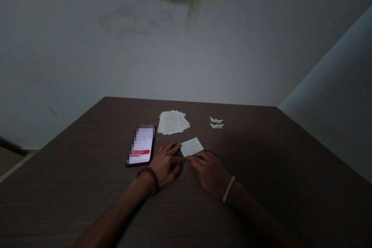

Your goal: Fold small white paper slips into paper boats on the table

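Observation:
A small printed sheet of paper (192, 147) lies at an angle on the table in front of me. My left hand (165, 164), with a dark red bead bracelet at the wrist, rests at its left side. The left fingers are stretched out and apart, and the index fingertip reaches the sheet's near corner. From the right, my right hand (210, 172), wearing a pale bead bracelet, lies low along the near right edge. Its fingers are extended and touch the paper there; some fingertips are hard to make out in the dim light.
A smartphone (142, 145) with a lit screen lies left of my left hand. Behind the sheet is a loose stack of printed papers (172, 122). Two small folded paper boats (216, 126) stand farther right. The brown table (255, 143) meets a grey wall (186, 58).

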Available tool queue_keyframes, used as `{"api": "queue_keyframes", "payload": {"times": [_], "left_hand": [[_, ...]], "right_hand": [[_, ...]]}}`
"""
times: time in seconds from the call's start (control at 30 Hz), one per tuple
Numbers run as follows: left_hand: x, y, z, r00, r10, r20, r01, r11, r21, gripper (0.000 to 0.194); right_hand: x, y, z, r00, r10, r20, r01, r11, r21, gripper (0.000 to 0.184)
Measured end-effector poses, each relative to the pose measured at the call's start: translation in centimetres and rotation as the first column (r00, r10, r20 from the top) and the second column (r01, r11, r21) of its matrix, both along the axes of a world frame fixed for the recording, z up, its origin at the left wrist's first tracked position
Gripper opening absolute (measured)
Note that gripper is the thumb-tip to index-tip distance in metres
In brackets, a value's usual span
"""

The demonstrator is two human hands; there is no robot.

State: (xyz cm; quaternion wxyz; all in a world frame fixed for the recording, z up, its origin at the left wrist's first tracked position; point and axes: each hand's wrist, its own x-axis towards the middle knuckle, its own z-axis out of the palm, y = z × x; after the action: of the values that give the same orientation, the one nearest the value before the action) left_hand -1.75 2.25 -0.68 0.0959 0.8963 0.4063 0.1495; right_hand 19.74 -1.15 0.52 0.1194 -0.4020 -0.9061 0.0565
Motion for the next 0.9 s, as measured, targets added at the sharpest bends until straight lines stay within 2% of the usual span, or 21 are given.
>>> {"api": "queue_keyframes", "payload": {"times": [0.37, 0.53, 0.63, 0.77, 0.9], "left_hand": [[0.0, -0.1, 0.3, 1.000, 0.006, -0.009, -0.006, 1.000, -0.021, 0.034], [0.1, 0.0, 0.3, 1.000, -0.006, -0.005, 0.006, 1.000, -0.013, 0.034], [0.1, 0.0, 0.1, 1.000, 0.006, -0.009, -0.006, 1.000, -0.011, 0.034], [0.0, -0.1, 0.1, 1.000, 0.001, -0.010, -0.001, 1.000, -0.005, 0.034], [0.1, -0.2, 0.2, 1.000, -0.013, -0.005, 0.013, 0.999, 0.030, 0.033]], "right_hand": [[3.7, 1.1, -0.6, 0.967, -0.253, 0.041, 0.251, 0.967, 0.051, 0.045], [3.4, 1.1, -0.6, 0.956, -0.291, 0.048, 0.284, 0.952, 0.119, 0.030], [2.8, 0.9, -0.5, 0.971, -0.240, 0.009, 0.235, 0.959, 0.159, 0.028], [1.6, 0.6, -0.5, 0.999, -0.026, -0.043, 0.029, 0.996, 0.082, 0.039], [1.4, 0.8, -0.8, 0.993, 0.018, -0.114, -0.014, 0.999, 0.033, 0.042]]}}
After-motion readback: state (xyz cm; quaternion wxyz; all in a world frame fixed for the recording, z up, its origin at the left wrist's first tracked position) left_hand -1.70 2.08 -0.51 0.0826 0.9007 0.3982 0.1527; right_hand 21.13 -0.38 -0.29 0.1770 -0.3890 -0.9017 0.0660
